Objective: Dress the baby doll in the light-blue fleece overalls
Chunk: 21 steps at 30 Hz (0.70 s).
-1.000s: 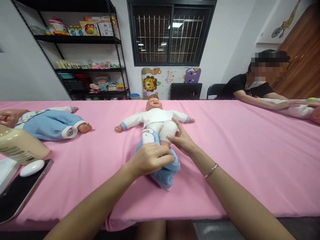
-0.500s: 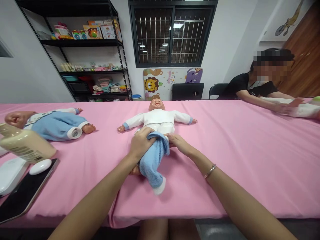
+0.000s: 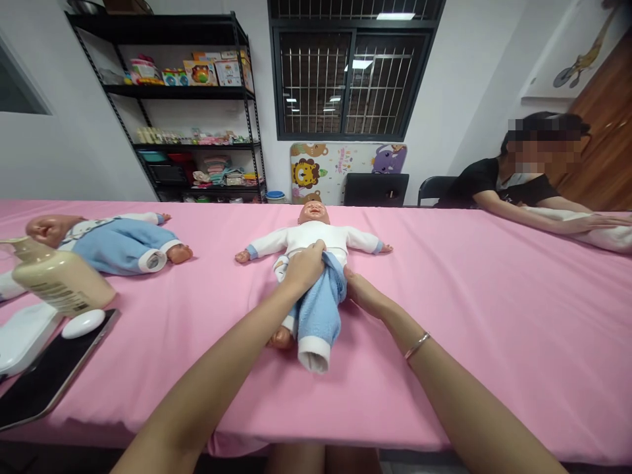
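Left fingers (image 3: pixel 316 255): gripping the waistband of the blue trousers (image 3: pixel 319 308), bunching it at the middle of the white-shirted doll (image 3: pixel 316 233).
Right fingers (image 3: pixel 350 275): touching the trousers' outer side by the hip; whether they are pinching cloth, I cannot tell.
Blue trousers: lying near the middle of the desk's (image 3: pixel 474 329) near edge, one open cuff (image 3: pixel 313 345) facing that edge, a bare foot (image 3: pixel 281 338) showing beside it.
White-shirted doll: lying face up, its head nearing the far edge.
Handling: cloth probably staying light, soft and floppy, waistband offering the best hold; doll seeming firmer.
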Motion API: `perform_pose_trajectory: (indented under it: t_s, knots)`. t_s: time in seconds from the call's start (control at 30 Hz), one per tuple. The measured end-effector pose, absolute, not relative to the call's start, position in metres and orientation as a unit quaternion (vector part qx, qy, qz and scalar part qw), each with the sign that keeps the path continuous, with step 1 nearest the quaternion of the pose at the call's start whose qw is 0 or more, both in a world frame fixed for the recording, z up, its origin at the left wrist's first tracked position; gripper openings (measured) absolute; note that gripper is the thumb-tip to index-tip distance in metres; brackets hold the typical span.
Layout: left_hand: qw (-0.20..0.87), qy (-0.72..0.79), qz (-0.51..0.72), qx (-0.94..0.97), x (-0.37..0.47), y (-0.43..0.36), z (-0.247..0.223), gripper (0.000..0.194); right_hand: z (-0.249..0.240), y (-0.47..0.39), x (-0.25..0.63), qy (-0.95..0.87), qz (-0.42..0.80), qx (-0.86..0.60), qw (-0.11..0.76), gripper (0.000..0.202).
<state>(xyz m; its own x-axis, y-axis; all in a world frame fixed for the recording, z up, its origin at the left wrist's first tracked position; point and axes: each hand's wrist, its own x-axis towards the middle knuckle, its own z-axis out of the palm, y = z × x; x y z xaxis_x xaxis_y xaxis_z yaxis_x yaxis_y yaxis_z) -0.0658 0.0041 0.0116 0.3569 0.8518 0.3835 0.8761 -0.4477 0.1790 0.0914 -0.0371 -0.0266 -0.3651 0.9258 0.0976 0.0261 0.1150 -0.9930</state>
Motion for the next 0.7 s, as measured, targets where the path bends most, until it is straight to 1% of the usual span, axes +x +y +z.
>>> perform_pose_trajectory:
  t_s: [0.13, 0.3, 0.47, 0.53, 0.6, 0.7]
  knots:
    - [0.008, -0.489, -0.225, -0.843, -0.077, 0.008, 0.004, 0.024, -0.028, -0.031, 0.101, -0.61, 0.566, -0.376, 0.408, 0.043]
    - [-0.003, -0.488, -0.204, -0.849, -0.078, 0.005, 0.006, 0.023, -0.039, -0.021, 0.108, -0.579, 0.532, -0.403, 0.469, 0.043]
    - [-0.022, -0.438, -0.22, -0.871, -0.078, 0.002, 0.008, 0.023, -0.045, -0.018, 0.1, -0.492, 0.545, -0.412, 0.54, 0.046]
    - [-0.023, -0.41, -0.225, -0.884, -0.079, 0.0, 0.009, 0.028, -0.043, -0.019, 0.097, -0.452, 0.549, -0.409, 0.571, 0.043]
    - [-0.038, -0.409, -0.212, -0.887, -0.081, -0.003, 0.011, 0.039, -0.041, -0.021, 0.094, -0.416, 0.554, -0.401, 0.599, 0.04]
    - [-0.131, -0.4, -0.186, -0.888, -0.087, -0.005, 0.019, 0.051, -0.039, -0.022, 0.092, -0.378, 0.573, -0.397, 0.609, 0.039]
